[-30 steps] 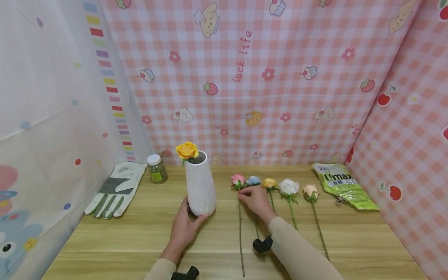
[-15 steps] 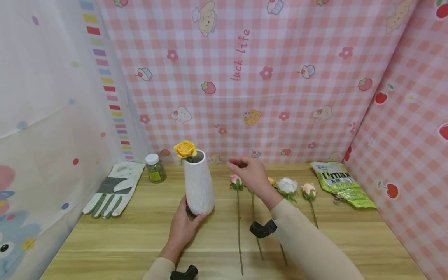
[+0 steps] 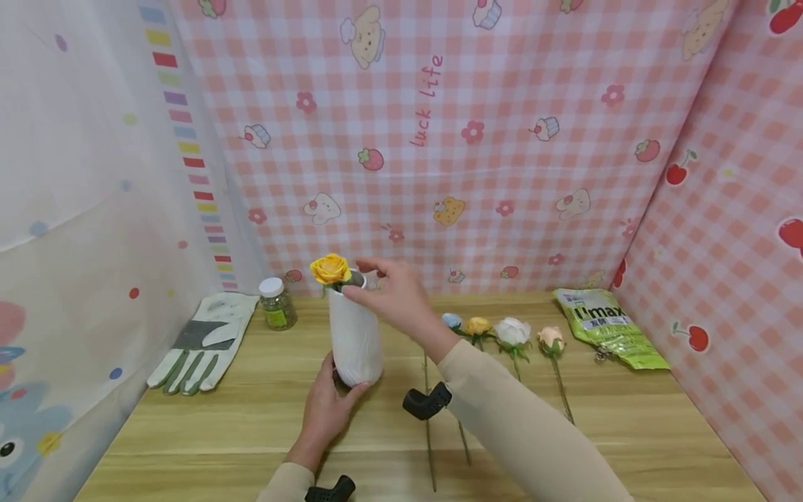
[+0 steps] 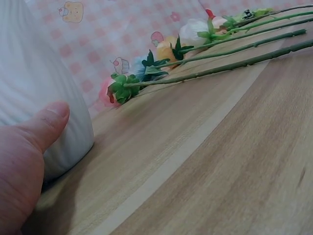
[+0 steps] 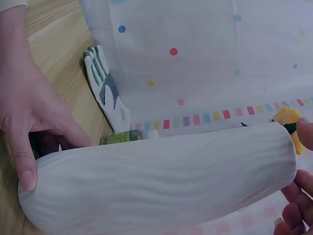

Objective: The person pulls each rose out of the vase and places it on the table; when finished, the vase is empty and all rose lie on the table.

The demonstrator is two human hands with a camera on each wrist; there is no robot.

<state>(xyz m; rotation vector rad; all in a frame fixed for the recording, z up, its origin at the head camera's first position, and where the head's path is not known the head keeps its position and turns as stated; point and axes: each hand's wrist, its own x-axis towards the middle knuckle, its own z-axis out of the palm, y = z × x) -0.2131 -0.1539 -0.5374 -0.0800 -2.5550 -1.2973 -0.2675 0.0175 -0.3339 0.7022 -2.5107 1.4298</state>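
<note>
A white, wavy-ribbed vase [image 3: 355, 341] stands on the wooden table with a yellow rose [image 3: 330, 269] in its mouth, leaning left over the rim. My left hand [image 3: 327, 411] grips the vase low down, its thumb [image 4: 56, 110] pressed on the near side. My right hand [image 3: 401, 296] is up at the mouth, thumb and fingers parted across the right part of the rim, close to the rose. In the right wrist view its fingertips [image 5: 292, 198] are right at the rim and its thumb is near the rose's green base.
Pink [image 4: 110, 93], blue [image 3: 452, 321], yellow-orange [image 3: 479, 325], white [image 3: 513, 332] and peach [image 3: 552, 339] flowers lie in a row to the right. A glove [image 3: 203, 341] and lidded jar [image 3: 277, 305] are left; a green bag [image 3: 611, 328] lies back right. Patterned cloth walls enclose the table.
My right hand has let go of the pink rose's stem, lifted and moved left to the vase's mouth. My left hand keeps its grip on the vase.
</note>
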